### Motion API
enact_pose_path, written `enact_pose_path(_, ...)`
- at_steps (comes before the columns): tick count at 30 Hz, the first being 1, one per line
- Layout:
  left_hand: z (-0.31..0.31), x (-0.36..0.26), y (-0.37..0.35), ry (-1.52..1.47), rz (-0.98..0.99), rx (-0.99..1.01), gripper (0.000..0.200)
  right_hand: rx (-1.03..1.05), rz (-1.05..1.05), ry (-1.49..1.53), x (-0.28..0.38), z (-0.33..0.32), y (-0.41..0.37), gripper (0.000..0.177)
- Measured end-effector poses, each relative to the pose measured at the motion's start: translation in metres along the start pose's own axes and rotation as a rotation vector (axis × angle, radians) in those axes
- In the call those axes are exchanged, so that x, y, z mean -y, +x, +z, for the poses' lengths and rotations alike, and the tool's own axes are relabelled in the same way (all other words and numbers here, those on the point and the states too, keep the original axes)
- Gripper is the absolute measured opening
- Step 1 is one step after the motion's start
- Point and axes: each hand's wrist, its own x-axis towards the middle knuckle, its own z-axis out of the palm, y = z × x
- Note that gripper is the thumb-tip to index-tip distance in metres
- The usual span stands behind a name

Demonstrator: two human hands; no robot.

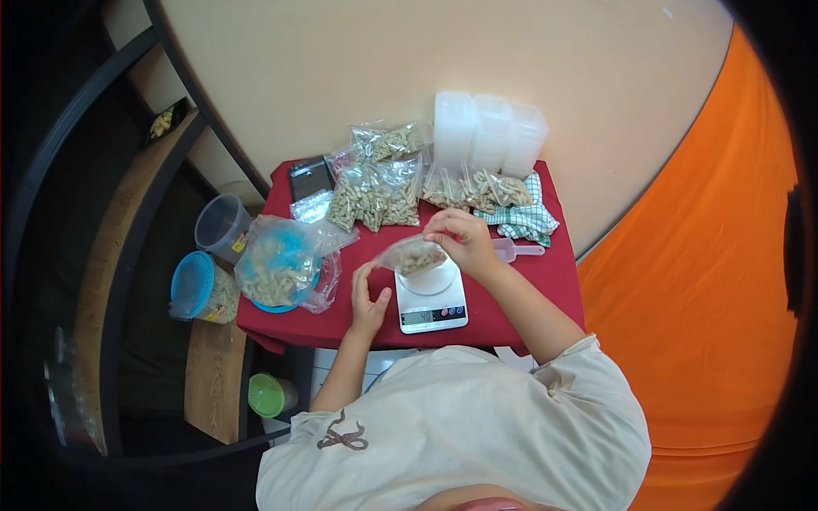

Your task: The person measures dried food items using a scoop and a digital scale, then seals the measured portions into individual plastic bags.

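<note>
Right hand (460, 243): you are pinching the top edge of the small clear bag (413, 254), fingers curled together over it. Left hand (368, 298): you are resting its heel on the bench (528, 281) at the scale's 9 o'clock, fingers loosely spread and pointing up, fingertips touching the bag's left end.

The small clear bag, partly filled with pale green-beige pieces, is hanging just above the white dish (429, 281) that is sitting on the scale (433, 313). The scale's display is showing lit digits.

Around the scale, on the red-covered bench:
- 1 o'clock: pink scoop (518, 250) is lying just beside your right hand, the checked cloth (524, 217) beyond it.
- 12 o'clock: filled bags (375, 192) are lying in a cluster; behind them a stack of white containers (486, 132) is standing against the wall.
- 9 to 10 o'clock: large bag (277, 264) of the same pieces is lying over a blue plate.
- 11 o'clock: dark phone (311, 177) is lying at the far corner.

Off the bench's left edge, a grey tub (220, 226) and a blue-lidded tub (198, 288) are standing lower down.
</note>
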Motion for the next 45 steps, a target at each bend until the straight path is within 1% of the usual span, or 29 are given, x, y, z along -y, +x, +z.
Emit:
enact_pose_path(2,0.010,-0.022,0.008,-0.214,-0.015,-0.041,0.055,-0.047,0.108,0.033,0.013,0.002,-0.004,0.010)
enact_pose_path(3,0.016,-0.039,0.013,-0.342,-0.016,-0.137,0.041,-0.065,0.167,0.057,0.022,0.003,-0.007,0.009)
enact_pose_path(4,0.014,-0.046,0.019,-0.339,-0.015,-0.140,0.041,-0.063,0.165,0.061,0.027,0.003,-0.009,0.009)
enact_pose_path(6,0.009,-0.058,0.025,-0.214,0.028,-0.096,0.021,-0.141,0.226,0.119,0.035,0.004,-0.015,0.008)
enact_pose_path(7,0.008,-0.066,0.025,-0.212,0.024,-0.096,0.021,-0.170,0.216,0.133,0.032,0.007,-0.020,0.008)
enact_pose_path(8,0.008,-0.075,0.027,-0.246,-0.021,-0.161,0.012,-0.172,0.218,0.134,0.035,0.008,-0.023,0.008)
enact_pose_path(9,0.008,-0.082,0.029,-0.281,-0.063,-0.223,0.005,-0.187,0.279,0.198,0.039,0.009,-0.027,0.006)
enact_pose_path(10,0.007,-0.086,0.030,-0.282,-0.062,-0.216,0.005,-0.204,0.341,0.261,0.042,0.009,-0.031,0.005)
enact_pose_path(11,0.007,-0.089,0.030,-0.324,-0.006,-0.241,0.005,-0.188,0.412,0.350,0.044,0.010,-0.035,0.004)
enact_pose_path(13,0.005,-0.094,0.030,-0.364,0.107,-0.264,0.005,-0.169,0.458,0.463,0.044,0.014,-0.047,0.007)
enact_pose_path(14,0.002,-0.095,0.030,-0.371,0.106,-0.248,0.005,-0.166,0.477,0.530,0.045,0.014,-0.052,0.009)
enact_pose_path(15,0.000,-0.097,0.029,-0.390,0.118,-0.218,0.005,-0.184,0.480,0.522,0.048,0.013,-0.056,0.009)
enact_pose_path(17,-0.004,-0.099,0.027,-0.402,0.115,-0.155,0.004,-0.101,0.538,0.467,0.057,0.007,-0.062,0.009)
enact_pose_path(18,-0.005,-0.100,0.026,-0.408,0.113,-0.137,0.004,-0.119,0.543,0.463,0.057,0.006,-0.066,0.009)
enact_pose_path(20,-0.008,-0.102,0.023,-0.380,0.126,-0.089,0.003,-0.070,0.397,0.345,0.057,0.005,-0.074,0.008)
enact_pose_path(21,-0.011,-0.100,0.021,-0.348,0.131,-0.068,0.002,-0.083,0.326,0.316,0.060,0.004,-0.076,0.007)
enact_pose_path(22,-0.011,-0.100,0.018,-0.347,0.133,-0.059,0.002,-0.092,0.326,0.317,0.063,0.001,-0.076,0.007)
enact_pose_path(24,-0.011,-0.102,0.015,-0.429,0.133,-0.017,0.005,-0.089,0.182,0.181,0.069,-0.006,-0.078,0.009)
enact_pose_path(25,-0.011,-0.106,0.014,-0.424,0.126,0.025,0.005,-0.104,0.214,0.175,0.071,-0.006,-0.080,0.009)
enact_pose_path(26,-0.011,-0.108,0.014,-0.422,0.128,0.025,0.005,-0.105,0.212,0.176,0.073,-0.007,-0.082,0.009)
enact_pose_path(28,-0.011,-0.111,0.014,-0.326,0.177,0.129,0.004,-0.169,0.109,0.161,0.074,-0.010,-0.083,0.008)
enact_pose_path(29,-0.011,-0.114,0.016,-0.297,0.206,0.164,0.004,-0.148,0.034,0.137,0.073,-0.014,-0.083,0.011)
enact_pose_path(30,-0.010,-0.116,0.017,-0.297,0.209,0.162,0.004,-0.147,0.031,0.136,0.073,-0.017,-0.083,0.011)
enact_pose_path(32,-0.008,-0.120,0.018,-0.325,0.252,0.204,0.004,-0.156,-0.113,0.066,0.074,-0.021,-0.084,0.010)
enact_pose_path(35,-0.005,-0.128,0.023,-0.310,0.310,0.200,0.005,-0.165,-0.131,0.046,0.079,-0.026,-0.083,0.013)
enact_pose_path(40,0.001,-0.130,0.021,-0.342,0.294,0.142,0.005,-0.192,-0.113,0.056,0.076,-0.025,-0.088,0.013)
enact_pose_path(42,0.004,-0.128,0.022,-0.356,0.287,0.117,0.004,-0.141,-0.083,0.176,0.074,-0.024,-0.088,0.013)
enact_pose_path(43,0.004,-0.127,0.022,-0.374,0.274,0.087,0.004,-0.139,-0.083,0.176,0.074,-0.023,-0.087,0.013)
enact_pose_path(45,0.004,-0.127,0.021,-0.391,0.245,0.053,0.004,-0.125,0.079,0.245,0.077,-0.020,-0.087,0.012)
